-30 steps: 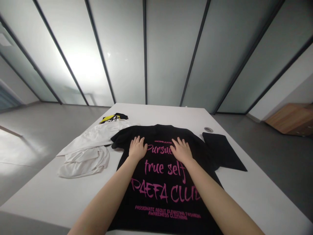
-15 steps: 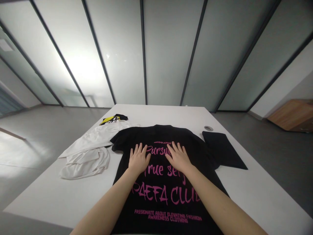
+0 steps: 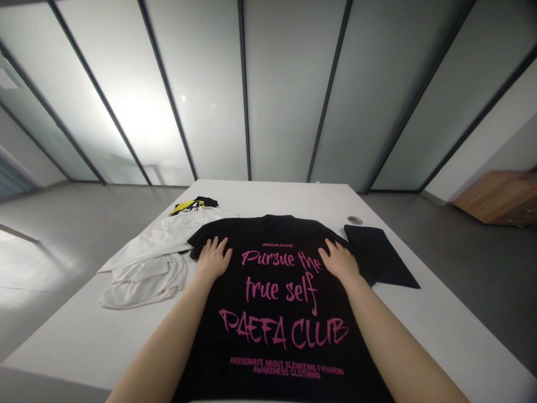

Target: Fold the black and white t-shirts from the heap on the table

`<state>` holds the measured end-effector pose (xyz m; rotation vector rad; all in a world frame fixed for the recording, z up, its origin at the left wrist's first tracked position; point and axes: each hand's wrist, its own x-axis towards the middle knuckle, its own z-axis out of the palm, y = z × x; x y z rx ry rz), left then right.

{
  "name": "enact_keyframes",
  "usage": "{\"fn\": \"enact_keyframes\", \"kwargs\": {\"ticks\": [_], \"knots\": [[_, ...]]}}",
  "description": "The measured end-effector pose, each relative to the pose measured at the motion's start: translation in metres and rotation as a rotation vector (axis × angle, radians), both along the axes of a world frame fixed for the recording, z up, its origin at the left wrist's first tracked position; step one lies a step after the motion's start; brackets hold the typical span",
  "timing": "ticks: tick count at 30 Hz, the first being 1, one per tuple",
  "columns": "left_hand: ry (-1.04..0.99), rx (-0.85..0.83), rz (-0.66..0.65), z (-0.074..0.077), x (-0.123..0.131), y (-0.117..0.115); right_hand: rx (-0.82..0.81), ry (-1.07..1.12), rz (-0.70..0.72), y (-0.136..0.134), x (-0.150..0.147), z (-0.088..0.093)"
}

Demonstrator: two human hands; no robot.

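Note:
A black T-shirt [image 3: 268,235] with pink lettering lies spread flat on the white table, its collar toward the far end. My left hand [image 3: 213,257] rests palm down on its left side near the sleeve, fingers apart. On the opposite side, by the right sleeve, my right hand [image 3: 340,260] also presses flat with fingers spread. Neither hand grips the cloth. The shirt's lower hem runs out near the bottom of the view.
White garments [image 3: 145,277] lie loosely at the left, with a yellow and black cloth [image 3: 188,207] behind them. A folded black cloth [image 3: 384,257] and a roll of tape [image 3: 354,220] are at the right. Frosted glass panels [image 3: 285,95] stand beyond the white table [image 3: 440,336].
Both hands have slid outward from the middle of the T-shirt, the left one to the left and the right one to the right. More of the pink lettering shows.

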<state>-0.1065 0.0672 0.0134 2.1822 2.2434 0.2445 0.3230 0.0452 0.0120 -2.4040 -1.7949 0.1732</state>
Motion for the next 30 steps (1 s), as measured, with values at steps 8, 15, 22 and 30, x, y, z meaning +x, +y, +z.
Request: {"fn": "enact_keyframes", "kwargs": {"ticks": [8, 15, 22, 30], "knots": [[-0.044, -0.026, 0.144, 0.015, -0.029, 0.016, 0.055, -0.063, -0.069, 0.004, -0.001, 0.000], [-0.092, 0.276, 0.398, 0.037, -0.052, 0.025, 0.049, -0.098, -0.060, 0.003, -0.007, 0.000], [-0.605, 0.076, 0.341, 0.054, -0.087, 0.059, 0.050, -0.108, -0.053, 0.000, -0.009, 0.002], [-0.840, 0.129, 0.429, 0.078, -0.120, 0.079, 0.031, -0.120, -0.026, 0.004, -0.008, -0.003]]}}
